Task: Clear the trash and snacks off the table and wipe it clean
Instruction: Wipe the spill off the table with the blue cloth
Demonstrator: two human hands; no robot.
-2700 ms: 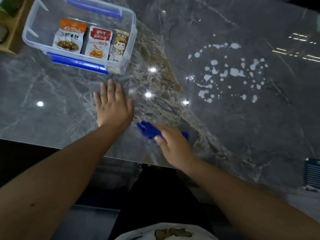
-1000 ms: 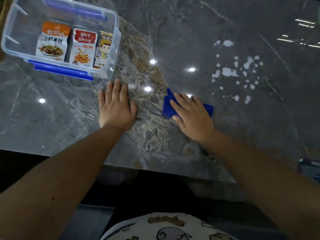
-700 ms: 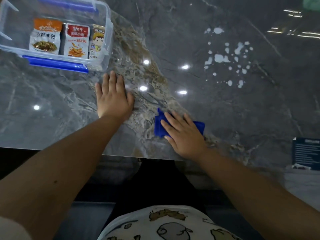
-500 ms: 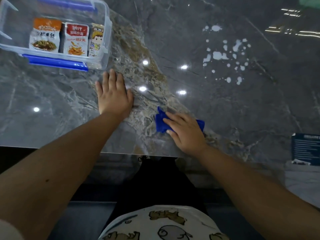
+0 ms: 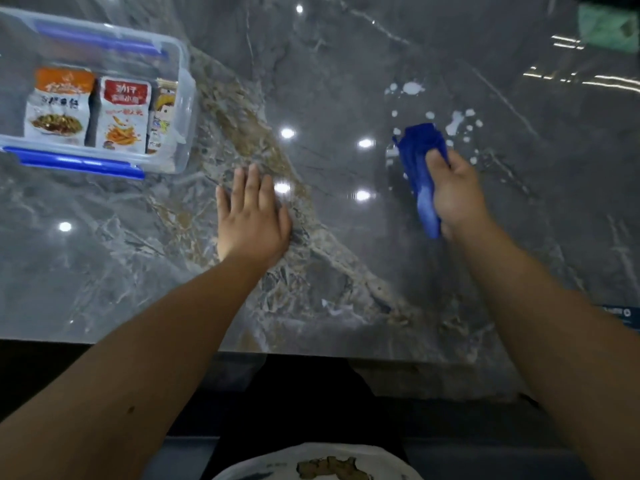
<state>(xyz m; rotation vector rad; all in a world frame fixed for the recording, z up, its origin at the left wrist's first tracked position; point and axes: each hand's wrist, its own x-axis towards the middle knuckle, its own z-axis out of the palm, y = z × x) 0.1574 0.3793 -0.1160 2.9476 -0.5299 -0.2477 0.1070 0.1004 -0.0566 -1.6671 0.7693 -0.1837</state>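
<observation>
While snack packets (image 5: 90, 114) (three) fill the tub (image 5: 183, 109), spill (image 5: 414, 88) remains.

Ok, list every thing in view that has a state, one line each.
left hand: flat on the table, fingers straight.
right hand: grips the blue cloth.
blue cloth: bunched, at the spill's near edge.
white spill: drops still on the table.
table: glossy, partly spattered.
clear box: lid off, on the table.
snack packets: three, inside the box.
</observation>
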